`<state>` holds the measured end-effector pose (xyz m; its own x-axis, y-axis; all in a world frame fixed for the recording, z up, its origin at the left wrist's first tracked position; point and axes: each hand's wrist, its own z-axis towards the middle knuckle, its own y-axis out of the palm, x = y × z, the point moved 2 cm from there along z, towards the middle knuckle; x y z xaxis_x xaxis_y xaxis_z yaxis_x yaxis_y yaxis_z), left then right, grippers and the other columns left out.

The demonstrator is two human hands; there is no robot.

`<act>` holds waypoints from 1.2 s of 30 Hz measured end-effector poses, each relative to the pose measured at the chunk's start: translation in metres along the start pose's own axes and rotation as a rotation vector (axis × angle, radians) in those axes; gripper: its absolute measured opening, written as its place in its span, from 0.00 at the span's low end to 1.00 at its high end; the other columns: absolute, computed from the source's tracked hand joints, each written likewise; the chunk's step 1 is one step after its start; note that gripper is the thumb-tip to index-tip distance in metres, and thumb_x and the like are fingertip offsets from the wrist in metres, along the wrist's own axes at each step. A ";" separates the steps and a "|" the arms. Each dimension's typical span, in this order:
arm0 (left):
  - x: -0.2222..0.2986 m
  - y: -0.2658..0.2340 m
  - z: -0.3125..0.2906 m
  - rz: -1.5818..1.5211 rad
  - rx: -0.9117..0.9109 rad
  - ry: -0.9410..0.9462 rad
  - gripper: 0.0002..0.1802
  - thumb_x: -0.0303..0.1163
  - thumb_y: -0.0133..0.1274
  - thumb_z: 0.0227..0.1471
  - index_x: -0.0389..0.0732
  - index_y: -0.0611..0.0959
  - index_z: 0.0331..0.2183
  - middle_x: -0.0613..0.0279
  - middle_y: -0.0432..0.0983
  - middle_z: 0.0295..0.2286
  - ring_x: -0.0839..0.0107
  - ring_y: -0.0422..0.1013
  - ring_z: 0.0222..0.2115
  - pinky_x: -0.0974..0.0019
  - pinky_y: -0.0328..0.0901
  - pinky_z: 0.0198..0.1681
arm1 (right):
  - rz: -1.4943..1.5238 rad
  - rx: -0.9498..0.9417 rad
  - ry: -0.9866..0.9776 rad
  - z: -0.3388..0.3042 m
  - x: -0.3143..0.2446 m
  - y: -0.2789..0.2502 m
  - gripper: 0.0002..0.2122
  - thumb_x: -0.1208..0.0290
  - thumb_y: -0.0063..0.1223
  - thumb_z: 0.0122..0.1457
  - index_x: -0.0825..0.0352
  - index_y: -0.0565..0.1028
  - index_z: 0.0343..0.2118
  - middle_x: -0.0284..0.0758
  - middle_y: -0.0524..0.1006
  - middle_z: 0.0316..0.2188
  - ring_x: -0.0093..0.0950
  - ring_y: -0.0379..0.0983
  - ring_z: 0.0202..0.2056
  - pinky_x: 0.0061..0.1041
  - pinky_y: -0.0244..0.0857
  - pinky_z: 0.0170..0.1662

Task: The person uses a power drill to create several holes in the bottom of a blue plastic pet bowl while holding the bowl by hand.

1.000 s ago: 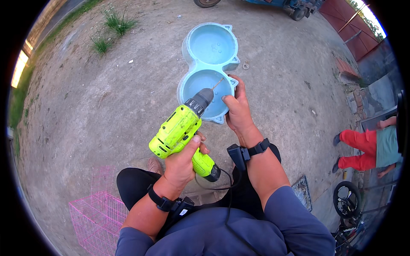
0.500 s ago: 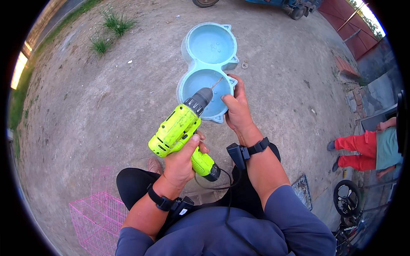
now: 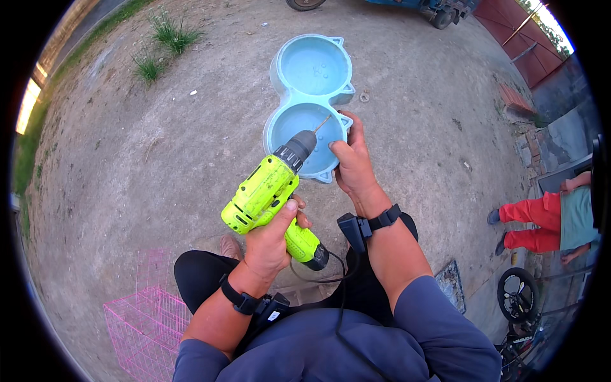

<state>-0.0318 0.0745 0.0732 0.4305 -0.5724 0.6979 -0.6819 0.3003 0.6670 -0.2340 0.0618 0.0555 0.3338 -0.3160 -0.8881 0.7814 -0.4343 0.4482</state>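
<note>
Wrapped round the handle of a lime-green cordless drill (image 3: 262,194) is my left hand (image 3: 275,235), its fingers closed. The drill's thin bit points up and right, over the inside of the nearer bowl of a light-blue double pet bowl (image 3: 296,102). Whether the tip touches the bowl's wall I cannot tell. My right hand (image 3: 353,157) grips that nearer bowl by its right rim, thumb inside and fingers outside, beside the ear-shaped corners. The bowl is held out in front of me, its farther round basin pointing away.
A pink wire cage (image 3: 146,321) stands at my lower left. On the right are a person in red trousers (image 3: 531,226) and a bicycle wheel (image 3: 517,295). A blue vehicle (image 3: 407,5) is at the far edge, and grass tufts (image 3: 172,35) grow at the far left.
Hardly anything differs; the bowl and drill stay in place in my hands. The person on the right has shifted slightly.
</note>
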 end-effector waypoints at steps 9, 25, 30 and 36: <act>0.000 0.000 0.001 -0.047 -0.003 -0.009 0.16 0.27 0.54 0.57 0.39 0.74 0.47 0.62 0.74 0.33 0.73 0.73 0.26 0.65 0.71 0.32 | 0.002 0.015 0.010 0.000 0.000 0.001 0.29 0.76 0.49 0.51 0.63 0.57 0.58 0.36 0.65 0.49 0.26 0.63 0.50 0.29 0.61 0.55; 0.000 0.002 0.002 -0.017 -0.006 -0.008 0.16 0.29 0.54 0.56 0.40 0.73 0.47 0.62 0.73 0.32 0.74 0.71 0.26 0.64 0.72 0.32 | -0.013 0.017 0.006 0.001 0.001 0.000 0.30 0.76 0.50 0.50 0.64 0.57 0.58 0.36 0.65 0.49 0.26 0.63 0.49 0.29 0.61 0.54; -0.001 0.001 0.002 -0.028 -0.003 -0.006 0.16 0.29 0.53 0.57 0.40 0.73 0.47 0.62 0.73 0.33 0.74 0.71 0.26 0.64 0.72 0.32 | -0.002 0.013 0.009 0.002 0.002 -0.001 0.30 0.76 0.50 0.50 0.63 0.57 0.58 0.36 0.64 0.49 0.26 0.63 0.50 0.29 0.61 0.54; -0.001 0.002 0.002 -0.024 0.004 -0.014 0.16 0.28 0.53 0.57 0.40 0.73 0.47 0.62 0.73 0.33 0.74 0.72 0.26 0.64 0.71 0.32 | 0.007 0.009 0.007 0.003 0.004 -0.002 0.30 0.76 0.50 0.50 0.63 0.57 0.58 0.36 0.64 0.50 0.26 0.62 0.50 0.29 0.61 0.55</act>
<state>-0.0346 0.0738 0.0731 0.4382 -0.5900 0.6781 -0.6742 0.2832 0.6821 -0.2358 0.0592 0.0516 0.3431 -0.3136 -0.8854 0.7741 -0.4395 0.4557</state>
